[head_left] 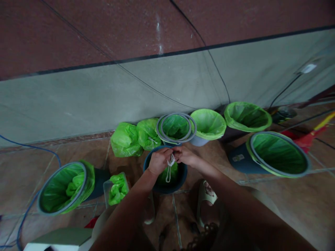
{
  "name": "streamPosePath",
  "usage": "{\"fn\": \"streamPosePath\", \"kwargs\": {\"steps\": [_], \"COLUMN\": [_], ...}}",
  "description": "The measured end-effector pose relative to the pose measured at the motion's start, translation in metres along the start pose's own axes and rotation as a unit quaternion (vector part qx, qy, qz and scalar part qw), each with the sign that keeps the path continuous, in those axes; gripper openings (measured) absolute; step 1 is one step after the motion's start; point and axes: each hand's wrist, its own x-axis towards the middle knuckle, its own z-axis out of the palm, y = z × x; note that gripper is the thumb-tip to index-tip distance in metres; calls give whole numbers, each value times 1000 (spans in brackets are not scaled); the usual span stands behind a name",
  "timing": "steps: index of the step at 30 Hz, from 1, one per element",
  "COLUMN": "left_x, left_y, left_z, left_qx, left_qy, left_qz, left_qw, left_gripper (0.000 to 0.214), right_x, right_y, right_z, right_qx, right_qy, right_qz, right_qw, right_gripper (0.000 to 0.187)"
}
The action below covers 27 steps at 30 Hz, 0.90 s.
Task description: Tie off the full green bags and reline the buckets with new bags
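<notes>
My left hand (159, 161) and my right hand (186, 156) meet over a dark blue bin (180, 180) on the floor in front of me. Both are closed on the white drawstring (170, 167) of a green bag (172, 172) that sits inside this bin. The string's loops hang down between my hands. Two tied green bags (125, 140) (147, 133) lie just beyond the bin against the wall.
Several bins lined with green bags stand around: one lying at the left (64, 188), three by the wall (176, 128) (208, 124) (247, 116), one tipped at the right (278, 154). A small container of green bags (117, 188) stands near my left. Cables cross the wall and floor.
</notes>
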Motion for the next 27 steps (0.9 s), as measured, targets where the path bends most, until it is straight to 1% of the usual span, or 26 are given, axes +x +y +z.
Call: {"fn": "streamPosePath", "kwargs": {"steps": [2, 3, 5, 7, 9, 10, 12, 15, 17, 18, 20, 23, 25, 27], "left_x": [0, 1, 3, 6, 9, 10, 12, 12, 13, 13, 13, 13, 12, 11], "left_y": [2, 4, 5, 6, 6, 6, 5, 3, 0, -1, -4, -7, -10, -13], "left_z": [-2, -3, -5, -6, -6, -6, -5, -3, -3, -4, -7, -13, -17, -18], "left_qx": [-13, -18, -37, -70, -115, -138, -177, -203, -203, -203, -200, -184, -171, -183], "left_qy": [7, 11, 19, 26, 35, 41, 55, 75, 76, 71, 53, 23, 11, 3], "left_qz": [-12, -25, -49, -59, -63, -69, -93, -149, -184, -200, -230, -263, -269, -282], "left_qw": [1000, 999, 998, 995, 991, 987, 978, 965, 959, 956, 951, 947, 948, 942], "left_gripper": [23, 23, 23, 24, 24, 24, 24, 19, 16, 16, 20, 22, 23, 25], "right_x": [-2, -2, 1, 5, 7, 7, 6, 2, 0, -1, -2, -3, -4, -4], "right_y": [0, 0, 1, -1, -5, -7, -9, -11, -12, -14, -18, -25, -27, -27], "right_z": [-1, -1, -1, -3, -5, -6, -8, -10, -12, -13, -16, -20, -21, -20], "right_qx": [-7, -13, -50, -123, -192, -208, -181, -32, 48, 65, 59, 14, -9, -17], "right_qy": [20, 36, 76, 117, 137, 139, 138, 146, 163, 176, 209, 251, 262, 262], "right_qz": [39, 46, 26, -14, -41, -39, -12, 26, 39, 51, 77, 105, 110, 115], "right_qw": [999, 998, 995, 985, 971, 967, 974, 988, 985, 981, 973, 962, 959, 958], "right_gripper": [21, 21, 18, 16, 16, 16, 18, 21, 24, 24, 24, 26, 26, 26]}}
